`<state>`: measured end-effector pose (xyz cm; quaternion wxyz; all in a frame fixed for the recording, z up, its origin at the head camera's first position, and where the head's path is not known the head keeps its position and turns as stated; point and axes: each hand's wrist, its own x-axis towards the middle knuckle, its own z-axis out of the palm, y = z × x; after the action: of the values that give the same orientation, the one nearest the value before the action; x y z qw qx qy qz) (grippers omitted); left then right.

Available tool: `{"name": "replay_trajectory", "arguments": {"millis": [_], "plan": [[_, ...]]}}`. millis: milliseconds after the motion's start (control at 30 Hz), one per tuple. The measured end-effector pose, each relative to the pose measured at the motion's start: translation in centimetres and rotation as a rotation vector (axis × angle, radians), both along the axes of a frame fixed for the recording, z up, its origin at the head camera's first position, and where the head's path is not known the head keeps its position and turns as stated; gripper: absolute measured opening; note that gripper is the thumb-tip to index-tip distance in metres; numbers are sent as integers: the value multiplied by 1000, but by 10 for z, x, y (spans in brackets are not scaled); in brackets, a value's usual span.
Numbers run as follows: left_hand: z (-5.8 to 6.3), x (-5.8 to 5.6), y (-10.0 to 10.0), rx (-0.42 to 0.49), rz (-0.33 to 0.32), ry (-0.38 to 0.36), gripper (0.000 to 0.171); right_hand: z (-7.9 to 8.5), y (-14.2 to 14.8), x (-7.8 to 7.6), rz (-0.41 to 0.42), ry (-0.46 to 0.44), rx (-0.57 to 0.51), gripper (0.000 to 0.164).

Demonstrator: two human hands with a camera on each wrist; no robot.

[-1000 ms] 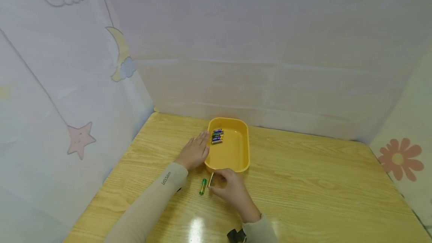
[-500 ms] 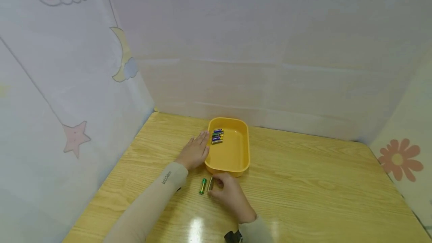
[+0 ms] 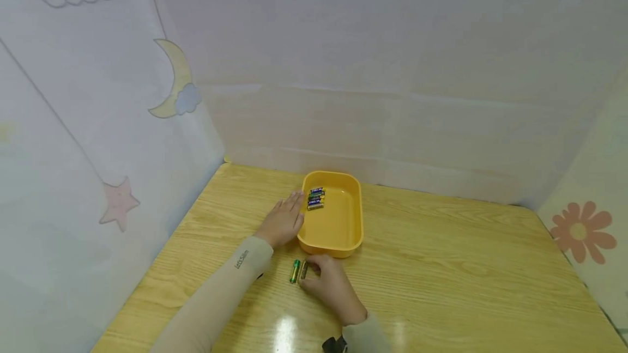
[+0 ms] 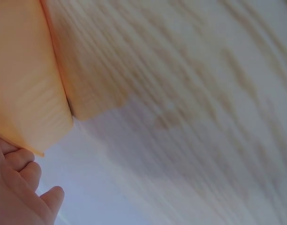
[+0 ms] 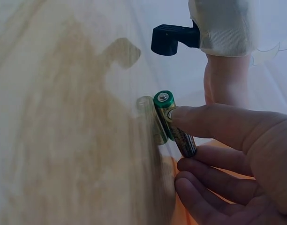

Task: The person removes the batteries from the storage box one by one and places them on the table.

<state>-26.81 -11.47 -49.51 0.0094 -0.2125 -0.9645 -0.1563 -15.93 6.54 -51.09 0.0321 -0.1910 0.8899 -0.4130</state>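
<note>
My right hand (image 3: 331,285) pinches a dark-and-gold battery (image 3: 304,270) by its two ends, thumb at the near end and fingertip at the far end. In the right wrist view the thumb covers one tip of this battery (image 5: 185,139). Close on its left, a green-and-gold battery (image 3: 295,271) lies on the table, nearly parallel to it. My left hand (image 3: 282,221) rests with outstretched fingers against the left rim of a yellow plastic bin (image 3: 362,211). In the left wrist view its fingers (image 4: 28,173) are right at the bin's rim.
Several batteries (image 3: 316,199), purple, green and gold, lie side by side in the bin by its left wall. The bin stands near the back edge of the wood-grain table (image 3: 466,266). Printed sheets (image 3: 392,70) hang as walls behind and on both sides.
My right hand has moved slightly toward me and left, bringing the pinched battery from the bin's front edge down beside the green one. The left hand and bin look unmoved.
</note>
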Motion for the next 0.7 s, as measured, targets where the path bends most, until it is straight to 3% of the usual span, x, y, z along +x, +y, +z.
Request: {"name": "replay_trajectory", "arguments": {"millis": [200, 700], "plan": [[5, 2, 1, -3, 0, -16, 60, 0, -1, 0, 12, 15, 21, 43], [3, 0, 1, 3, 9, -16, 59, -2, -2, -1, 17, 35, 31, 44]]}}
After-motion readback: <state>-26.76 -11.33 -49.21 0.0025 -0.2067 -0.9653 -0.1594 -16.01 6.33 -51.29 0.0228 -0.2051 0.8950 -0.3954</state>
